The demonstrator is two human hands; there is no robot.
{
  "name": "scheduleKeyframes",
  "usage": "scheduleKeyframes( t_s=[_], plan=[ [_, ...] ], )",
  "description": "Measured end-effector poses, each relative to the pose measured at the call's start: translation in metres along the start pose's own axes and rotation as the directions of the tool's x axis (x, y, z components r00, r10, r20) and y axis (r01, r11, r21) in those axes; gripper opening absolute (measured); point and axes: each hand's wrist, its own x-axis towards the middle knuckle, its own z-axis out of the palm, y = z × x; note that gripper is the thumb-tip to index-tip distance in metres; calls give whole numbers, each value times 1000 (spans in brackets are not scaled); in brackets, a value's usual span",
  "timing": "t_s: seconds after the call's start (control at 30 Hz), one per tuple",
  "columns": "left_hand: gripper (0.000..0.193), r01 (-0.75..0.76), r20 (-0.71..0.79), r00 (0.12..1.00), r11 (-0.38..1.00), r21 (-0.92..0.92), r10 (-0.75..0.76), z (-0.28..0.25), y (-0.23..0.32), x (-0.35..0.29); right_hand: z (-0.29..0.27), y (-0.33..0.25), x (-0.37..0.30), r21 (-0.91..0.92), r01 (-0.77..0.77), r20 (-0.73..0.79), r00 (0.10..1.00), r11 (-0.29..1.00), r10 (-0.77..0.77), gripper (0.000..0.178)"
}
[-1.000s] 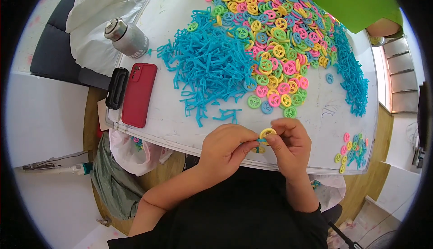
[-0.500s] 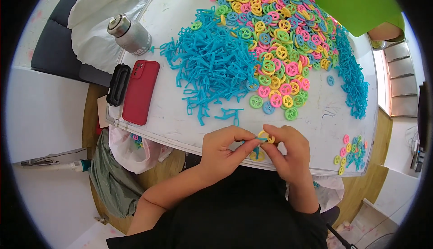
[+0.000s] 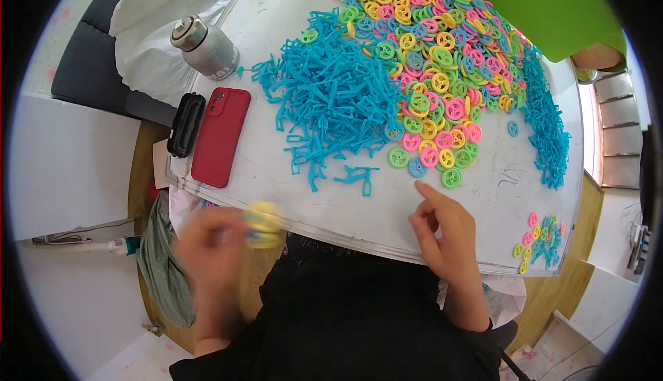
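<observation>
At the lower left of the frame, past the table's near edge, the left hand (image 3: 210, 243) is closed on a small blue piece with yellow wheels (image 3: 264, 237); blur hides the exact finger placement. A pinch on the blue part rather than the wheels would probably spare the joint. The right hand (image 3: 449, 232), right of centre over the table edge (image 3: 331, 230), is loosely open, thumb apart from the forefinger, with nothing visible in it.

Beyond, near the centre, one blue plastic frame (image 3: 358, 176) lies apart from its heap, likely easier to lift singly than a tangled one. A green spoked wheel (image 3: 451, 178) lies just beyond the right forefinger; taking loose outer wheels should disturb the pile least. Farther up spread the heap of blue frames (image 3: 338, 91) and the multicoloured wheel pile (image 3: 442, 81).
</observation>
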Motion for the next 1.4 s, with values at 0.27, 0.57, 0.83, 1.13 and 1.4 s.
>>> scheduleKeyframes(
  t_s=[0.27,0.57,0.83,1.13,1.4],
  plan=[
    [18,496,-180,830,551,671,-528,-216,-160,-12,49,-18,26,-412,245,-6,963,878,-271,36],
    [31,458,-296,856,353,816,-424,-103,-67,16,81,-16,47,-630,331,75,926,702,-370,35],
    [36,-389,306,891,911,139,334,54,36,31,43,-33,20,-130,240,97,969,962,-229,18],
    [27,-239,579,761,956,-171,294,113,17,14,-8,-10,0,128,67,42,996,990,-73,12],
    [24,-229,490,834,967,-107,252,136,13,16,-19,21,20,-656,-118,-329,933,746,-142,19]
  ],
)
